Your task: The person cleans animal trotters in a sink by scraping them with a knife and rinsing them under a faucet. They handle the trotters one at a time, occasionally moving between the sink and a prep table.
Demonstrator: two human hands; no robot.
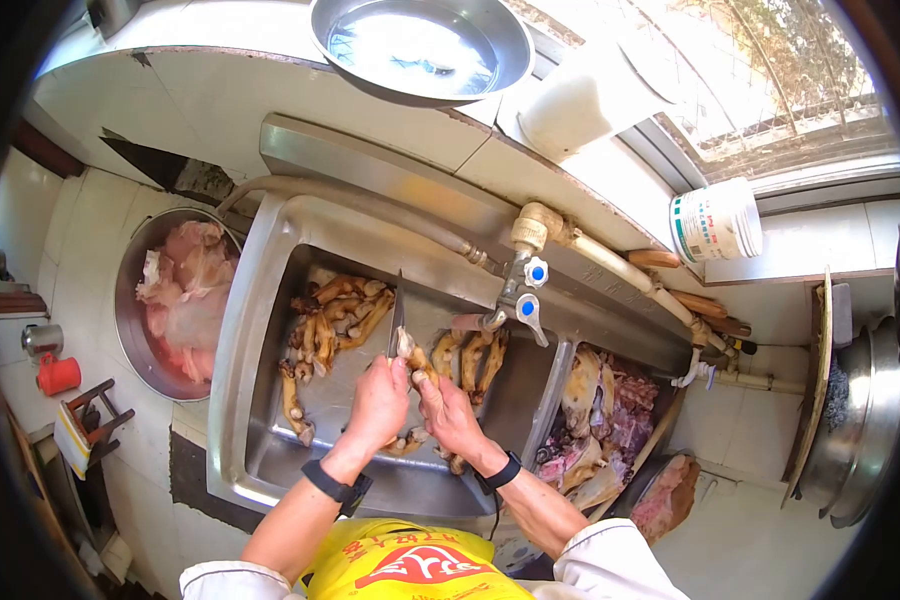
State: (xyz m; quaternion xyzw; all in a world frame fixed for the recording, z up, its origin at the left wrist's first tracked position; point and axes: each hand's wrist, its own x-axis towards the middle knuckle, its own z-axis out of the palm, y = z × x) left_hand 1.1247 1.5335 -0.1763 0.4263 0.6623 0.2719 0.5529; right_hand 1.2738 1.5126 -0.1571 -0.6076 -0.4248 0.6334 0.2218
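My left hand [378, 402] is closed around a knife [398, 312], its blade pointing up and away from me. In my right hand [448, 412] is a yellowish-brown trotter [417, 357], its pale end close against the blade. Both hands are over the large basin of a steel sink [232, 420]. A pile of trotters [320, 335] lies on the left of this basin. More trotters [482, 365] rest on the right, and a few lie partly hidden beneath my hands. The knife's handle is hidden by my fingers.
A faucet [518, 295] with blue-marked knobs rises behind the basin. The smaller right basin contains meat pieces [620, 400]. At left stands a metal pot [135, 350] of pinkish meat in liquid. A wide metal bowl [320, 50] and a white bucket [715, 222] sit on the ledge.
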